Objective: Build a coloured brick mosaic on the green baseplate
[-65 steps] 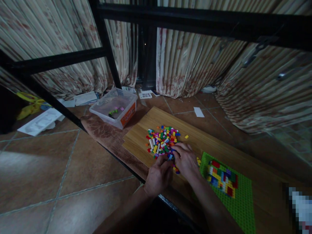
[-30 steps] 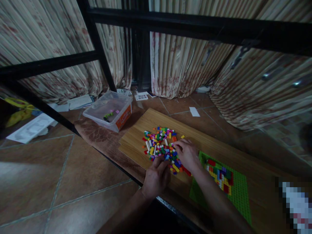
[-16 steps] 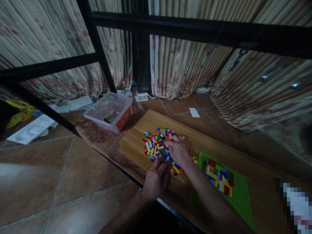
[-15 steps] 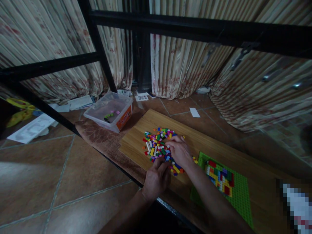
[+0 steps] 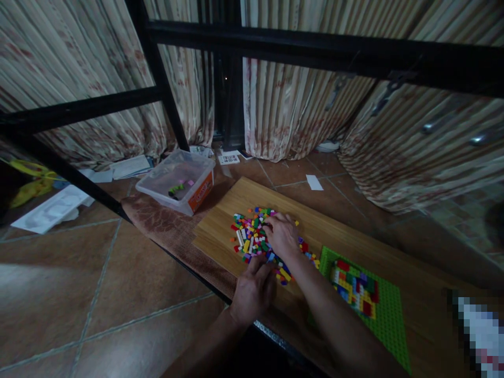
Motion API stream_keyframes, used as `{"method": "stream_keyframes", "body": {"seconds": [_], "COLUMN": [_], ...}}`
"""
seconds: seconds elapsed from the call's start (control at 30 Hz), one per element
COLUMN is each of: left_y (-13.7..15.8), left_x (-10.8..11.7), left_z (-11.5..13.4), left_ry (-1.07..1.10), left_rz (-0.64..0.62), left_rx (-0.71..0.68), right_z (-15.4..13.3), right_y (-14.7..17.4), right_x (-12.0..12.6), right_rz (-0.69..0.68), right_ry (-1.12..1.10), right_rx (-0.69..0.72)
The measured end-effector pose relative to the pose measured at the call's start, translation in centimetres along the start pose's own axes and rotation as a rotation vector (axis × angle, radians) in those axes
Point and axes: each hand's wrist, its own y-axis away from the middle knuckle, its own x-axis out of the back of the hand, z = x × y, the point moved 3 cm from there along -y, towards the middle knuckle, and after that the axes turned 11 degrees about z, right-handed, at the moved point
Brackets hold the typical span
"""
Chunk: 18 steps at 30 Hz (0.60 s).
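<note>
A loose pile of small coloured toy building bricks [image 5: 252,237] lies on a wooden board. My right hand [image 5: 282,235] reaches over the pile's right side, fingers bent down and slightly apart among the bricks. At the pile's near edge, my left hand [image 5: 255,286] is closed, with its fingers curled. Whatever it may hold is hidden. Beside my right forearm lies a green studded baseplate [image 5: 388,299]. On it sits a patch of joined bricks [image 5: 356,289] in red, yellow, blue, white and green.
The wooden board [image 5: 315,218] rests on a brown cloth [image 5: 165,223]. Beyond its left end stands a clear plastic box [image 5: 177,178] with a few bricks inside. A black metal frame [image 5: 169,100] crosses in front of curtains [image 5: 291,110]. Papers [image 5: 314,182] lie on the tiled floor.
My right hand has shifted slightly left and away from me over the pile, uncovering bricks beside its wrist. My left hand has stayed almost still.
</note>
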Motion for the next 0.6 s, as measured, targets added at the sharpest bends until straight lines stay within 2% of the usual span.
{"method": "stream_keyframes", "body": {"seconds": [0.3,0.6], "left_y": [-0.12,-0.06], "left_x": [0.14,0.09], "left_z": [0.11,0.04], "left_ry": [0.013,-0.004], "left_rz": [-0.001,0.009], "left_rx": [-0.004,-0.005], "right_z": [-0.06,0.02], "right_y": [0.17,-0.23], "right_x": [-0.14,-0.31], "right_rz": [0.055,0.018], "right_ry": [0.02,0.004], "right_rx": [-0.005,-0.055]}}
